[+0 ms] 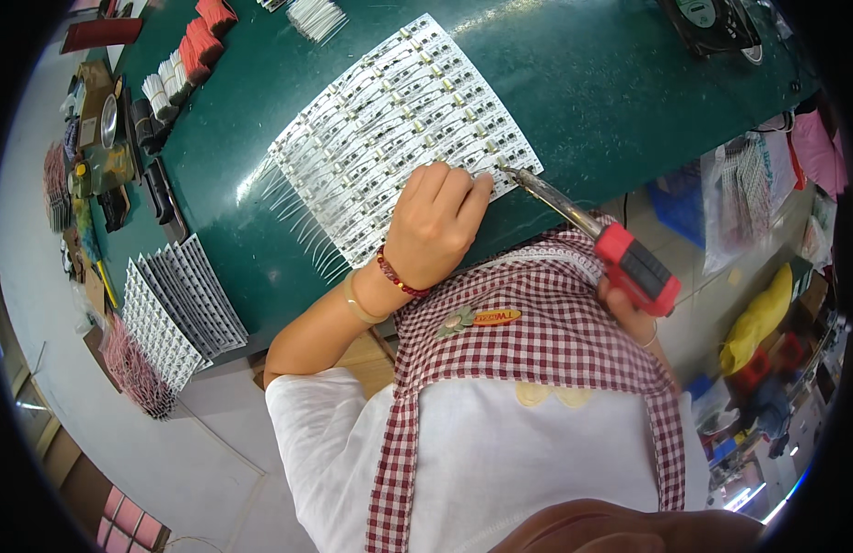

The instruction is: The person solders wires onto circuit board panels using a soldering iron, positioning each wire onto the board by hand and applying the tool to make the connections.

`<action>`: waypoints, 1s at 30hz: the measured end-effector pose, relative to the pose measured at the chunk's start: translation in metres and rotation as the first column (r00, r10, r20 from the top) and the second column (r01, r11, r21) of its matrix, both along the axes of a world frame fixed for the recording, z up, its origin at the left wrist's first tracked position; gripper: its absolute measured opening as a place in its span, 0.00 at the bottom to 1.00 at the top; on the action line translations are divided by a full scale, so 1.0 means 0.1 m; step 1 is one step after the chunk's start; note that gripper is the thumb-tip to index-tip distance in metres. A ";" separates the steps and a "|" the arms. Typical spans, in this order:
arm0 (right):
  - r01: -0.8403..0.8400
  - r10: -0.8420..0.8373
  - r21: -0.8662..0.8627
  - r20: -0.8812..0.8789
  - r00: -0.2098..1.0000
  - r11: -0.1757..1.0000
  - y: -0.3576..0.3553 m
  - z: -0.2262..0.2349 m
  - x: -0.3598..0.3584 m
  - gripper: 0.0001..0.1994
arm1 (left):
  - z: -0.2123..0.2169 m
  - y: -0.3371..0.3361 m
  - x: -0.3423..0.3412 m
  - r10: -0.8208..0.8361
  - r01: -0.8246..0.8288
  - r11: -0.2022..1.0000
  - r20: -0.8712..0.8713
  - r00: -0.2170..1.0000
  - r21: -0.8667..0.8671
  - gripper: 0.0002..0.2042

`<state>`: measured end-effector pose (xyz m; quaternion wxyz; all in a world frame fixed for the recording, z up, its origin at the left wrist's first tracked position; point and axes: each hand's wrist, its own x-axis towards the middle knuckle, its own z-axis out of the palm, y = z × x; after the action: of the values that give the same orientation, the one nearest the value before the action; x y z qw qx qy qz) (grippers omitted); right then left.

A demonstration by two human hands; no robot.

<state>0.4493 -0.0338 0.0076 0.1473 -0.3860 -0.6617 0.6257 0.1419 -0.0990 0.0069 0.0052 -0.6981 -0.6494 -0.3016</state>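
A large white panel of small circuit boards (389, 120) lies on the green tabletop, with rows of components and thin white wires hanging past its left edge. My left hand (435, 221) rests on the panel's near edge, fingers curled and pressed together; what they pinch is hidden. My right hand (626, 315) grips a soldering iron (636, 267) with a red and black handle and a metal barrel. Its tip points left at the panel's near right corner, close to my left fingers, and appears to touch the board there.
Bundles of white wires (317, 18) and red wires (198, 46) lie along the far side and far left. More board panels (182, 309) stand stacked at the table's left edge. A black device (712, 26) sits at the far right. Bagged boards (744, 194) are beyond the right edge.
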 end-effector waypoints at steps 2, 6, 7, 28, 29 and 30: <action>0.047 -0.047 -0.016 -0.030 0.998 0.999 0.00 0.00 -0.02 0.09 | 0.01 -0.01 -0.01 -0.025 0.025 0.999 -0.016 1.000 -0.028 0.12; -0.016 0.014 0.093 0.024 1.000 0.996 0.04 0.00 -0.05 0.09 | 0.03 -0.01 -0.01 -0.042 0.039 0.995 -0.042 0.998 -0.087 0.13; -0.016 0.015 0.076 0.017 1.000 0.997 0.04 0.00 -0.06 0.08 | 0.03 0.00 -0.01 -0.042 0.038 0.995 -0.042 0.998 -0.087 0.13; 0.057 -0.060 -0.089 -0.029 0.998 0.994 0.06 0.11 -0.06 0.12 | 0.00 -0.05 0.02 -0.022 0.023 0.999 0.025 0.999 -0.035 0.15; 0.037 -0.039 -0.063 -0.025 0.999 0.997 0.06 0.11 -0.05 0.12 | -0.01 -0.04 0.02 -0.014 0.014 1.000 0.031 0.999 -0.023 0.15; 0.037 -0.039 -0.077 -0.014 0.999 0.996 0.06 0.10 -0.06 0.12 | -0.02 -0.04 0.01 -0.005 0.005 1.000 0.037 0.999 -0.012 0.15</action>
<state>0.4436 -0.0279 0.0178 0.1493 -0.3991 -0.6286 0.6506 0.1434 -0.1031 0.0053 -0.0118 -0.6942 -0.6494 -0.3103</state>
